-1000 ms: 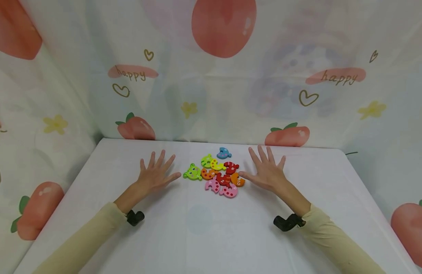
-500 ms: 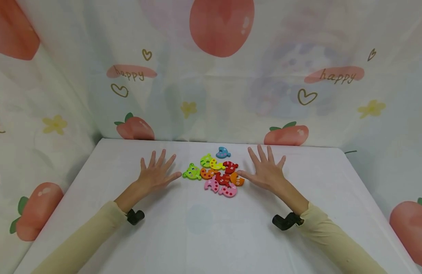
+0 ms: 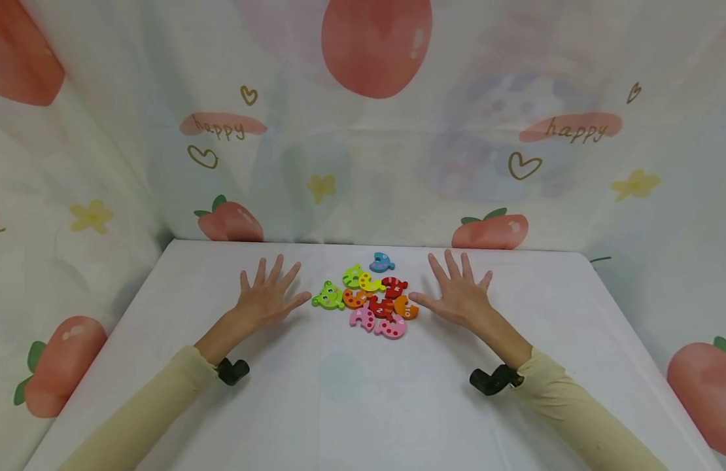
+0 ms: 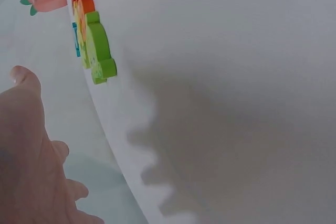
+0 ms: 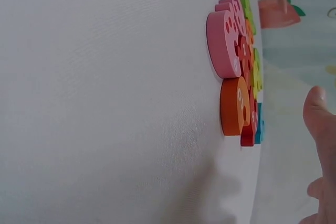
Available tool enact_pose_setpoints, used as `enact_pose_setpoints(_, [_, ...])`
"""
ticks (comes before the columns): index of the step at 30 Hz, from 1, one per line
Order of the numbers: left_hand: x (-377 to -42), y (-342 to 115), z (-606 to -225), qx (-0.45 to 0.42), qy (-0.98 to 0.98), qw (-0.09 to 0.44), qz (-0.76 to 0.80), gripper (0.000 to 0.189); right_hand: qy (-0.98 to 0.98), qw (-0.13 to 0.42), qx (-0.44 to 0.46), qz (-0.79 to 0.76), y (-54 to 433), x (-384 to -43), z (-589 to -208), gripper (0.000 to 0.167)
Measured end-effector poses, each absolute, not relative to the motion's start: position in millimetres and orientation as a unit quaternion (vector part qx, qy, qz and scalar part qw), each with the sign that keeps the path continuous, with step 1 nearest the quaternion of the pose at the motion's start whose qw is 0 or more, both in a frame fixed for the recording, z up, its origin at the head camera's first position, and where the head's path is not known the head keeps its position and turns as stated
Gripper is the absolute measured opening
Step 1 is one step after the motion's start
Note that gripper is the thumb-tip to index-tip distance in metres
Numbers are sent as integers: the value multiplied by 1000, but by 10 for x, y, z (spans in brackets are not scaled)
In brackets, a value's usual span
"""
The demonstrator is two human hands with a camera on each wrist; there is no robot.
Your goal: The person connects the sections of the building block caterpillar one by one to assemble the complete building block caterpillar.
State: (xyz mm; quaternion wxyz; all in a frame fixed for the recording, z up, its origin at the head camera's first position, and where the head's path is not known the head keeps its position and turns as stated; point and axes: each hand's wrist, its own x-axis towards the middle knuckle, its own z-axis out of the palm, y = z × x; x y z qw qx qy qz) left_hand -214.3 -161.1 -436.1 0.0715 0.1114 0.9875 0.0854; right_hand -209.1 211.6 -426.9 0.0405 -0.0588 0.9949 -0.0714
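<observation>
Several colourful puzzle pieces lie in a loose cluster near the back of the table. A green animal-head piece [image 3: 329,296] forms its left end, and a blue piece [image 3: 382,262] lies a little apart at the back. Toward the front are pink pieces [image 3: 391,327], with an orange piece [image 3: 406,307] at the right. My left hand [image 3: 264,301], fingers spread, hovers left of the green head, its shadow showing in the left wrist view. To the right, my right hand [image 3: 457,297] is spread too, its thumb near the orange piece. Both hands hold nothing.
A white cloth covers the table [image 3: 339,405]. Behind it and at the sides hangs a curtain [image 3: 292,131] printed with peaches and the word happy. Black wrist cameras [image 3: 232,371] sit on both wrists.
The head view has shifted very slightly. Both hands stay spread in about the same places, and the puzzle pieces have not moved on the table.
</observation>
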Motion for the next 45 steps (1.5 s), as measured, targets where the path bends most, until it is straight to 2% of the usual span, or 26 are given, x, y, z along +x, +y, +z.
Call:
enact_pose_setpoints(5, [-2151, -1572, -4393, 129, 984, 67, 105, 78, 994, 36, -71, -78, 2107, -2094, -4311, 97])
enact_pose_setpoints(10, [-2152, -1516, -4421, 188, 974, 75, 103, 76, 988, 32, -117, -98, 2028, -2061, -4324, 92])
enact_pose_setpoints(18, [-2132, -1407, -4432, 282, 946, 96, 129, 56, 965, 17, -218, -143, 1746, -1976, -4382, 50])
enact_pose_setpoints(21, [-2155, -1320, -4467, 281, 943, 102, 147, 54, 959, 23, -237, -153, 1581, -1967, -4414, 41])
enact_pose_setpoints(27, [-2198, -1171, -4557, 258, 945, 114, 164, 53, 968, 13, -219, -123, 1333, -1921, -4517, 40])
enact_pose_setpoints(33, [-2163, -1082, -4598, 220, 952, 91, 191, 47, 974, -29, -179, -133, 1227, -1911, -4584, 25])
enact_pose_setpoints(45, [-2104, -931, -4657, 162, 961, 6, 223, 38, 986, -50, -137, -86, 1096, -1835, -4589, 22])
